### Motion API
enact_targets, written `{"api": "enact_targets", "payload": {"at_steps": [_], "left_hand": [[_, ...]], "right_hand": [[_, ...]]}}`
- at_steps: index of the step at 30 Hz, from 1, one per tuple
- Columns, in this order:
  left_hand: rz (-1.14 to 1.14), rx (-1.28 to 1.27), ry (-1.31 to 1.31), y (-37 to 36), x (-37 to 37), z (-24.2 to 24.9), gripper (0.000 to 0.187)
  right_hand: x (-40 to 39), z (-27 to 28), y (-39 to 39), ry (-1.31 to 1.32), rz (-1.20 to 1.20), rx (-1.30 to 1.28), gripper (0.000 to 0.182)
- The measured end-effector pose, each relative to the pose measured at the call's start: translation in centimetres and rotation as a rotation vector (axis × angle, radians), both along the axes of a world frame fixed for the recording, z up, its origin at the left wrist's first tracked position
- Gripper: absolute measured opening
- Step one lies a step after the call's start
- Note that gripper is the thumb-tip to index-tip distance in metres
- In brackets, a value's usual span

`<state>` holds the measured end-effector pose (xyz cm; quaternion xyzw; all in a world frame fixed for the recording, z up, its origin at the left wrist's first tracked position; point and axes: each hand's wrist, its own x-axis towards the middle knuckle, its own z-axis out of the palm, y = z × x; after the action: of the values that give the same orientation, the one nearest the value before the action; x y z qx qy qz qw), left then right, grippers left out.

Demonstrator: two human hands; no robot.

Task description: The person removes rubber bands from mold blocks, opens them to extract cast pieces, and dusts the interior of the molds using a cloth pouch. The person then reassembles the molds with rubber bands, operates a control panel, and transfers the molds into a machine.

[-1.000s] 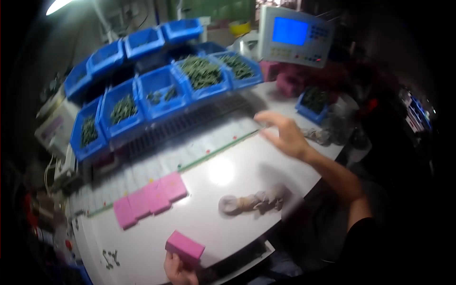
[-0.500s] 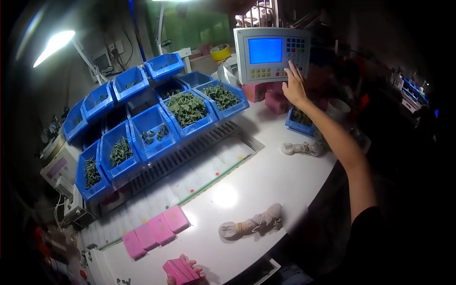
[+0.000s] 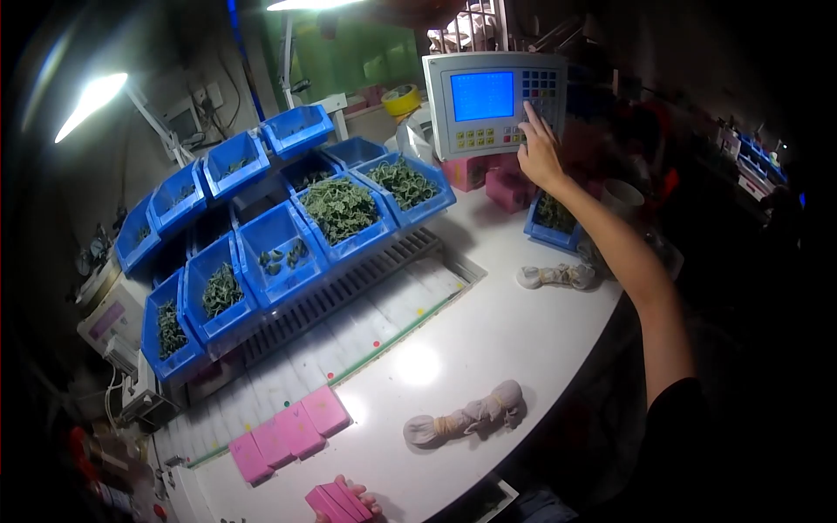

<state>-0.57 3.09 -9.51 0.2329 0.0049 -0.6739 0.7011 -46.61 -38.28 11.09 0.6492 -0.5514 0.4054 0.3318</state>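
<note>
My right hand is raised at a grey control panel, index finger stretched out toward its number keys. Beside the keys, the panel's blue screen is lit. Low in the view, my left hand grips a few pink blocks pressed side by side; part of this hand is cut off by the frame edge. Just beyond it, a row of several pink blocks lies along the edge of a pale conveyor belt marked with coloured dots.
Blue bins, several holding green leafy-looking pieces, stand in tiers behind the belt. Two tied grey cloth bundles lie on the white table. A yellow tape roll is behind, and lamps shine above.
The belt's coloured dots have shifted toward the lower left. My right index fingertip has moved slightly up the keypad. My left hand still grips the pink blocks; the view has tilted a little.
</note>
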Motion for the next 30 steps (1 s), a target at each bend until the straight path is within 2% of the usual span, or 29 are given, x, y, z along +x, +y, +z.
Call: {"api": "enact_targets", "payload": {"at_steps": [2,4,7,13,30], "left_hand": [[-0.005,-0.01,0.018,0.1,0.1,-0.2,0.075],[-0.018,-0.002,0.003,0.1,0.1,-0.2,0.075],[-0.049,-0.024,-0.021,-0.1,0.1,0.3,0.076],[-0.025,0.001,-0.085,0.0,0.1,0.4,0.075],[-0.016,0.027,-0.06,0.0,-0.3,0.8,0.077]], "right_hand": [[0.2,0.3,-0.3,0.01,-0.029,0.01,0.026],[-0.1,0.3,-0.6,0.198,-0.17,-0.022,0.022],[-0.1,0.5,-0.2,0.231,-0.149,-0.037,0.02],[0.1,-0.1,-0.3,0.125,-0.121,0.014,0.017],[-0.4,-0.6,-0.6,0.096,-0.056,-0.041,0.009]]}}
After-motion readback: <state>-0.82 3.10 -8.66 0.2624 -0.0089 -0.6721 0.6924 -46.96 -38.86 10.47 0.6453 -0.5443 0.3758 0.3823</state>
